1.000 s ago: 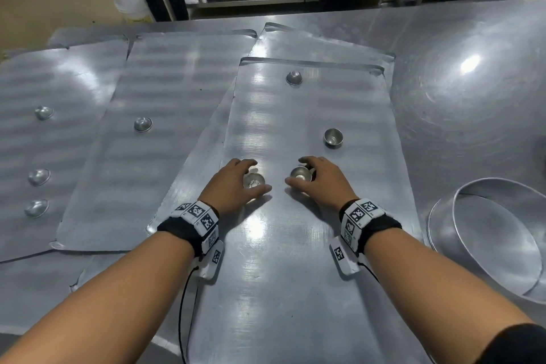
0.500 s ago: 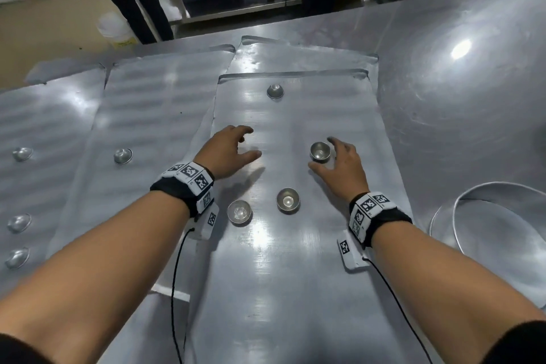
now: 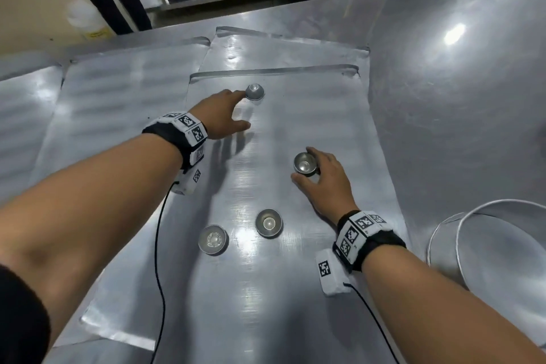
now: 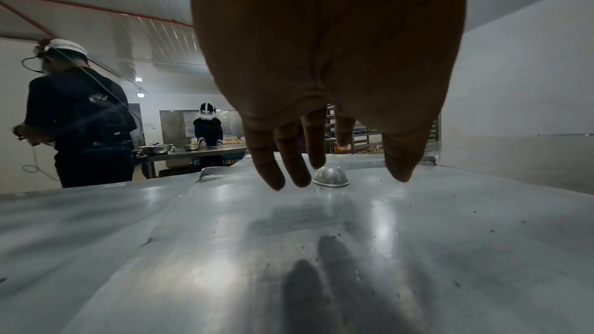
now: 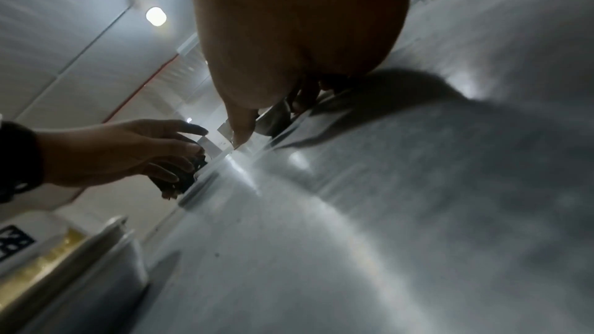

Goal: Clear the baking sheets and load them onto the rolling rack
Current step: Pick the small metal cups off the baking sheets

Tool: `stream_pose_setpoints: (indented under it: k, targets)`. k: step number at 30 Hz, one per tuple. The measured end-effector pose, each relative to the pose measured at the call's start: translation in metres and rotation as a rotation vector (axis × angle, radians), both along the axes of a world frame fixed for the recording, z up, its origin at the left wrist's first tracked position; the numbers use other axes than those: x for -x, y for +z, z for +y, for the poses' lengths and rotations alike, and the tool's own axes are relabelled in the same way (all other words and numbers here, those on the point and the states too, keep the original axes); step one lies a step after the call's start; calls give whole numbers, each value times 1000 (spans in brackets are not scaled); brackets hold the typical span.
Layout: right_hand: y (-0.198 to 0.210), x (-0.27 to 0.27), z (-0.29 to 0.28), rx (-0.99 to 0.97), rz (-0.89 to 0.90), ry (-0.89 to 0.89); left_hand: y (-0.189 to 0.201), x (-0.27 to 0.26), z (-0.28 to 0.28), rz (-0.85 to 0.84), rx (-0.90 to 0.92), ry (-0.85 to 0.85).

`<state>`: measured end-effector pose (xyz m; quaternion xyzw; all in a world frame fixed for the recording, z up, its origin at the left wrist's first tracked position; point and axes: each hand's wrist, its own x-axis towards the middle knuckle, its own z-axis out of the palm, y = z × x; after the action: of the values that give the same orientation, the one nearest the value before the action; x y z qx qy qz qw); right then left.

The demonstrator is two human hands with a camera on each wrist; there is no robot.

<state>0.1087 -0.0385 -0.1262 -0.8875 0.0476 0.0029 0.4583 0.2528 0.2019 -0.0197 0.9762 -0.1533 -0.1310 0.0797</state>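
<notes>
Our right hand curls its thumb and fingers round a small upright metal cup on the top baking sheet, gripping it by the rim. Our left hand reaches farther out with fingers straight and spread, holding nothing; the fingertips are just at an upside-down cup near the sheet's far edge, though we cannot tell whether they touch it. Two more upright cups, one to the left and one to the right, sit nearer us on the same sheet, apart from both hands. More baking sheets lie overlapping on the steel table, and a large round pan sits at the right.
</notes>
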Motion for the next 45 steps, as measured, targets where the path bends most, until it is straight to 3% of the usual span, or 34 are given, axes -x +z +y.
stream_pose_setpoints:
  k: [9, 17, 20, 31, 45]
  targets:
    - [-9, 1, 3, -56, -2, -21, -19, -46, -22, 10, -26, -23]
    - [-6, 1, 3, -126, 17, -50, -26, -45, -28, -49, -59, -38]
    - [-4, 1, 2, -130, 27, -53, -28, -39, -27, -79, -73, -84]
    - [0, 2, 2, -163, 65, -54, -32, 4, -18, -44, 3, 4]
    - [1, 0, -1, -239, 93, -62, -32, 74, 8, -42, 272, 66]
